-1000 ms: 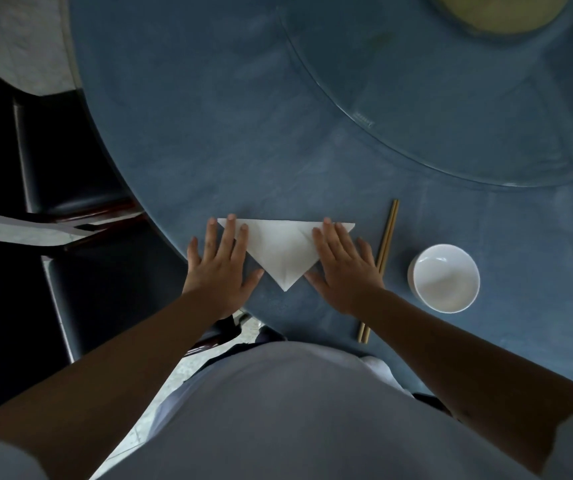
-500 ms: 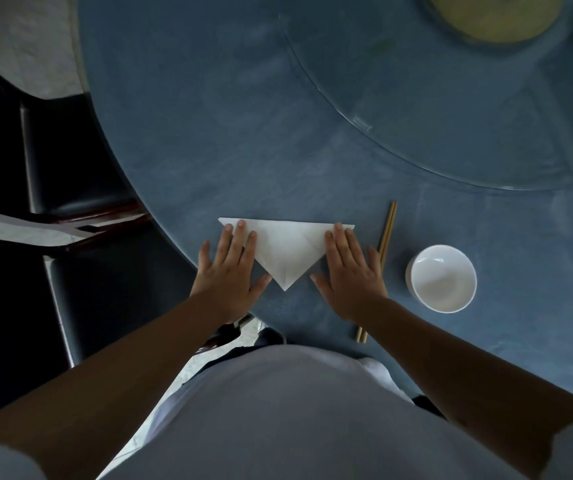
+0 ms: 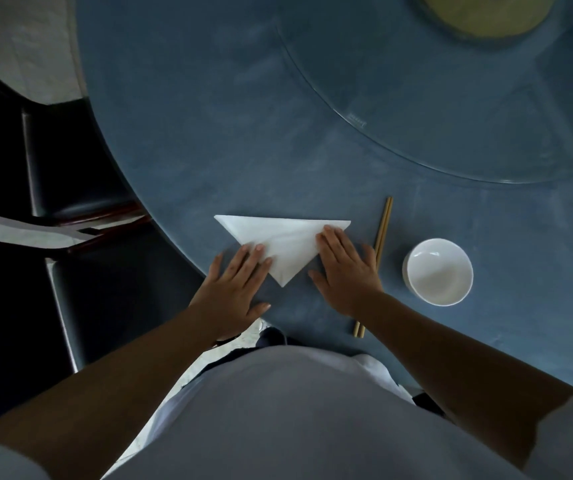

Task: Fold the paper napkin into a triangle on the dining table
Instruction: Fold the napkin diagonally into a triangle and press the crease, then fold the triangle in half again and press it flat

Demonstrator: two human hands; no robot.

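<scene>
Hands flat, fingers spread, gripping nothing: left hand (image 3: 233,292) and right hand (image 3: 345,271) pressing paper napkin (image 3: 287,242), folded triangular, between them on dining table (image 3: 209,133). Beyond right hand: chopsticks (image 3: 380,233), then white bowl (image 3: 437,271).

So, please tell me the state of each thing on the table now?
napkin: folded into a triangle, flat, point toward the person
left hand: open, flat, fingers on the napkin's left edge
right hand: open, flat, fingers on the right corner
bowl: upright, empty
chopsticks: lying side by side
</scene>
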